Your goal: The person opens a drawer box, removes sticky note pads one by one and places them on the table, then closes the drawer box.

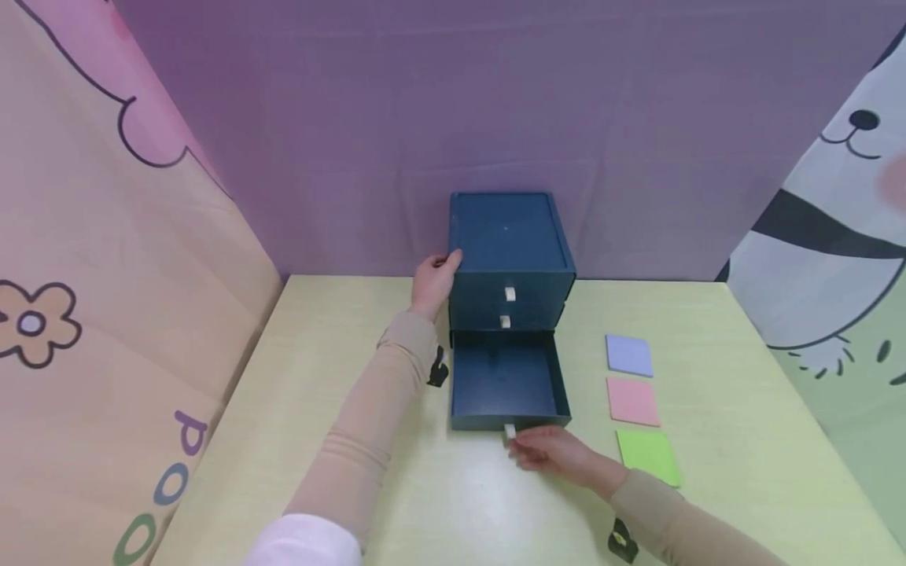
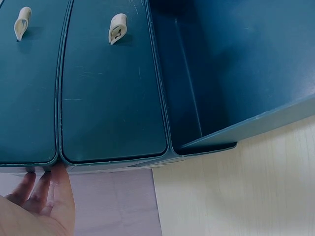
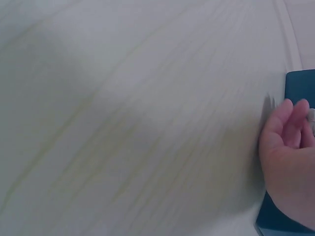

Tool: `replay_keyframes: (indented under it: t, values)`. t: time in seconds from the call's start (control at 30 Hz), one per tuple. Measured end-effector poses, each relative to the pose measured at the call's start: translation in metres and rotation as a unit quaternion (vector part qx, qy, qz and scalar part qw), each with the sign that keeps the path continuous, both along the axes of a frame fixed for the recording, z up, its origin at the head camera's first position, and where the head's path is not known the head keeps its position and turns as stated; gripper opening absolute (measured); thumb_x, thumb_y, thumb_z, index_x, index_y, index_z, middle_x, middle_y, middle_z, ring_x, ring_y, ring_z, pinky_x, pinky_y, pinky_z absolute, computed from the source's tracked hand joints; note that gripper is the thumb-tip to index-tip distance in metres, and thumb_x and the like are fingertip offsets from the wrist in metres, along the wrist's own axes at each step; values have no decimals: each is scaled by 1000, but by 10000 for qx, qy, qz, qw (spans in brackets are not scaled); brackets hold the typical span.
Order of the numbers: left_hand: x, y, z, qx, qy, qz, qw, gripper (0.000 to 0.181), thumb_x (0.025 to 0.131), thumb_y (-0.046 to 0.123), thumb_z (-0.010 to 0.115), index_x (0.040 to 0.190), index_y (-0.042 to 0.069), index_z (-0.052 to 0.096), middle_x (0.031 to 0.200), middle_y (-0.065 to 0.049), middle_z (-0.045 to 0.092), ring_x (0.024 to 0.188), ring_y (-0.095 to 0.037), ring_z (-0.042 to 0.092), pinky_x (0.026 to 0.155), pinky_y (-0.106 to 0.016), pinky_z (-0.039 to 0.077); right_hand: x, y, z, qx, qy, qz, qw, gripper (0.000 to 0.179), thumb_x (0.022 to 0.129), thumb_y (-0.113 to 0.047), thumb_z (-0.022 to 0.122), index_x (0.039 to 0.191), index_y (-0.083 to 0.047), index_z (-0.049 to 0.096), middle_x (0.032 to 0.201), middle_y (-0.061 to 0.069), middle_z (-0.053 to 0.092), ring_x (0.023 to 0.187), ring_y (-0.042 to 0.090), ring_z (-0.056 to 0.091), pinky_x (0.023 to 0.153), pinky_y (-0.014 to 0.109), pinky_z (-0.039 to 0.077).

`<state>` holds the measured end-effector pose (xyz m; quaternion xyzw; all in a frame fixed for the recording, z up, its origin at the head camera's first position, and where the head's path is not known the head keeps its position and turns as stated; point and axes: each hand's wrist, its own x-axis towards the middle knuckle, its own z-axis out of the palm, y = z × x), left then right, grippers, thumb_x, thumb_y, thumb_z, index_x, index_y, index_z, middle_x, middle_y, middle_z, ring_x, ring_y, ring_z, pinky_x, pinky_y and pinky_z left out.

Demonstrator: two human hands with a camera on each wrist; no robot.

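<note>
A dark blue desktop drawer box [image 1: 506, 232] stands at the back of the table, its bottom drawer [image 1: 502, 385] pulled out and bare inside. My left hand [image 1: 433, 284] holds steady against the box's left side, thumb at the top edge; in the left wrist view the left hand's fingers [image 2: 61, 189] reach flat along that side. At the drawer's front, my right hand [image 1: 555, 454] has its fingertips at the white pull tab [image 1: 510, 431], pinching it at its side. The right wrist view shows the right hand [image 3: 290, 157] partly, cut off at the frame's edge.
Two upper drawers with white tabs [image 1: 510, 294] are closed. Right of the box lie a blue sticky-note pad [image 1: 629, 355], a pink pad [image 1: 633, 401] and a green pad [image 1: 647, 456], in a column. A purple cloth [image 1: 354, 141] hangs behind the table [image 1: 318, 354].
</note>
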<state>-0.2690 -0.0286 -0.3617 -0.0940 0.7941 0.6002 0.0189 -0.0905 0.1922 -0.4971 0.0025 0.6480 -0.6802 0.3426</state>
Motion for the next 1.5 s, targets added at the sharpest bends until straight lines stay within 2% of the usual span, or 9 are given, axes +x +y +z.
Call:
replay_keyframes:
  t: [0.4, 0.7, 1.0, 1.23, 1.5]
  values:
    - [0, 0, 0, -13, 38, 2, 10000, 58, 92, 49, 53, 133, 9, 52, 133, -11, 54, 122, -27, 51, 103, -41, 42, 0, -8, -9, 505, 395, -549, 9964, 34, 92, -8, 58, 114, 19, 56, 91, 3, 71, 75, 5, 64, 72, 22, 56]
    - [1, -1, 1, -12, 8, 4, 10000, 58, 92, 49, 53, 133, 9, 52, 132, -10, 54, 122, -26, 51, 103, -40, 42, 1, -11, -2, 739, 414, -608, 9946, 33, 93, -8, 58, 112, 18, 58, 86, -1, 70, 74, 5, 62, 71, 21, 56]
    - [0, 0, 0, -109, 92, 22, 9999, 57, 92, 50, 52, 130, 9, 55, 129, -11, 57, 119, -27, 53, 101, -40, 43, -2, -11, -3, 973, 435, -590, 9925, 30, 92, -11, 60, 108, 14, 63, 83, -3, 69, 72, 5, 61, 69, 21, 55]
    - [-1, 0, -1, -19, 97, -2, 10000, 56, 92, 49, 53, 130, 8, 55, 129, -11, 57, 119, -27, 53, 101, -40, 44, 0, -13, -3, 1062, 495, -647, 9910, 31, 92, -11, 59, 110, 14, 62, 85, 0, 69, 72, 5, 61, 69, 21, 55]
    - [-2, 0, -2, -48, 123, 19, 9999, 56, 92, 49, 53, 130, 8, 55, 129, -11, 57, 118, -27, 53, 101, -40, 43, 4, -17, -4, 1484, 922, -889, 9806, 30, 93, -9, 57, 112, 14, 61, 92, 12, 71, 69, 7, 58, 67, 22, 54]
